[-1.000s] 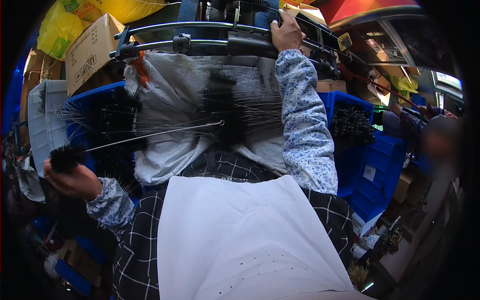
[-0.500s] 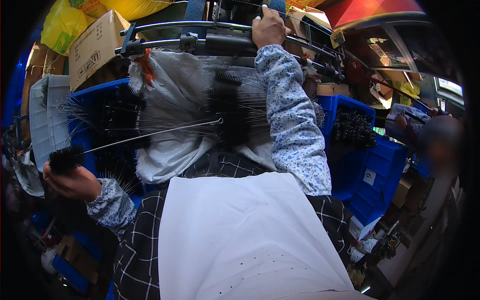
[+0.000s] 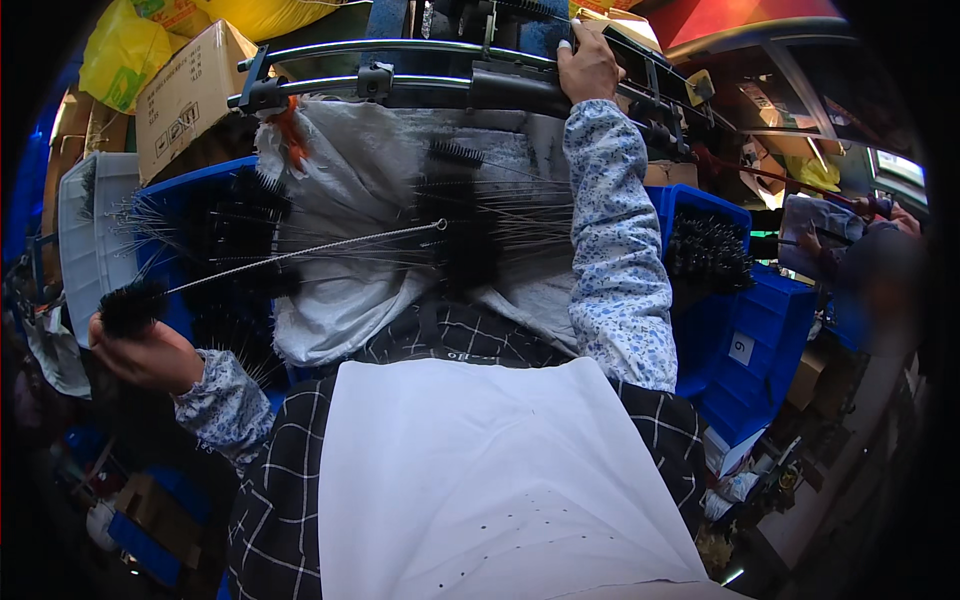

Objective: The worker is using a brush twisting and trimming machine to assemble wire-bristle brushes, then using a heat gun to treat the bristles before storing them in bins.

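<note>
Brown cardboard box [image 3: 190,95] upper left; white square label [image 3: 741,348] on blue crate [image 3: 770,330] right.

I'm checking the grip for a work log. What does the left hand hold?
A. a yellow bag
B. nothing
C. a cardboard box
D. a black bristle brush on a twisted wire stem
D: the left hand grips the black bristle brush, its wire stem running rightward.

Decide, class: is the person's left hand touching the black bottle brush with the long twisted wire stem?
Touching. The head view shows the left hand closed around the bottle brush, bristle head sticking out above the fingers.
</note>
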Tool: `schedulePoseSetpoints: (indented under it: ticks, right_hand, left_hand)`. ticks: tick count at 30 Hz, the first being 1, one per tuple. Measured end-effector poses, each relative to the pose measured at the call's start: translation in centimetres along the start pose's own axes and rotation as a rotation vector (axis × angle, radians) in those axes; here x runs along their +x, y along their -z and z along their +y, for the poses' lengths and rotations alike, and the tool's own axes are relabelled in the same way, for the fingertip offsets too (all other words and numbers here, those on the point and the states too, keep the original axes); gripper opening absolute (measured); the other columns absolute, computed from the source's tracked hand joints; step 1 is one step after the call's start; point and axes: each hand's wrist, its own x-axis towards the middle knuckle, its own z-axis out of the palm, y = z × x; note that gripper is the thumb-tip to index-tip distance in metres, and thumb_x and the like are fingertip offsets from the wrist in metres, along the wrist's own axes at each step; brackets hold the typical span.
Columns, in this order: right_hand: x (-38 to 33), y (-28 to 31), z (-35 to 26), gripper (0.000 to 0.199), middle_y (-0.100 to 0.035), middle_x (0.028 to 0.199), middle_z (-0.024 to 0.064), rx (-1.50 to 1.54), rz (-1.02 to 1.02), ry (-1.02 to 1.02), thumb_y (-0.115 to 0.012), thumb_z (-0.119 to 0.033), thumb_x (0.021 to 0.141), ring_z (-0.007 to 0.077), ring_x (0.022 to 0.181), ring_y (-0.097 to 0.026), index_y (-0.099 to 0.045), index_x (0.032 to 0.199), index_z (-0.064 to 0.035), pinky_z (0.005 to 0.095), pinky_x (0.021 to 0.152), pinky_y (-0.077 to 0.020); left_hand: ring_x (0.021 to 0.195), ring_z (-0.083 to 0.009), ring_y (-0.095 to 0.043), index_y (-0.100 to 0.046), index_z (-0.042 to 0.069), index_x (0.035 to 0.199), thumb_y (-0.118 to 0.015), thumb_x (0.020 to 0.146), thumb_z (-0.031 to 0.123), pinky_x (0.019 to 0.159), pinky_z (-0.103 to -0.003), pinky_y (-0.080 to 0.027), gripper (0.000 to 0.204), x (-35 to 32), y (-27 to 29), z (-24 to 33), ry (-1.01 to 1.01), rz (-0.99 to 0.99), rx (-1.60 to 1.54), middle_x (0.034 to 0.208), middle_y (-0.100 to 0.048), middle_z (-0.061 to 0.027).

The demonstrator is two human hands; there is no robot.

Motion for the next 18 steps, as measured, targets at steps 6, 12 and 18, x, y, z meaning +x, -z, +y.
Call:
schedulePoseSetpoints:
  ticks: [6,12,18]
  right_hand:
    - [4.3,1.4,5.3,0.033,-0.057,0.107,0.0098,-0.208,-0.157,-0.096,-0.043,-0.039,0.083,0.0288,0.1,-0.053,-0.056,0.109,-0.0238,0.0449,0.085,-0.0369]
    - [4.8,5.3,6.7,0.028,-0.06,0.097,0.013,-0.023,-0.356,0.064,-0.045,-0.038,0.085,0.0288,0.092,-0.056,-0.059,0.102,-0.0206,0.035,0.077,-0.0432]
    - [-2.1,13.2,2.7,0.036,-0.055,0.101,0.0115,0.422,-0.727,0.229,-0.053,-0.023,0.084,0.0183,0.093,-0.052,-0.05,0.116,-0.0055,0.0287,0.08,-0.0412]
  left_hand:
    - [0.085,-0.0158,-0.054,-0.05,-0.004,0.1,-0.045,0.087,0.011,0.074,-0.025,-0.049,0.02,-0.1,-2.4,1.5,0.064,-0.115,-0.21,0.096,-0.05,-0.0094]
    - [0.078,-0.0109,-0.055,-0.051,0.003,0.093,-0.047,0.088,0.017,0.065,-0.02,-0.048,0.015,0.6,-5.2,5.9,0.85,-0.216,-1.269,0.086,-0.055,-0.0056]
    - [0.07,-0.0103,-0.058,-0.049,0.002,0.093,-0.044,0.09,0.019,0.062,-0.022,-0.05,0.018,-1.2,-7.3,13.4,0.825,-0.533,-1.453,0.084,-0.056,-0.0057]
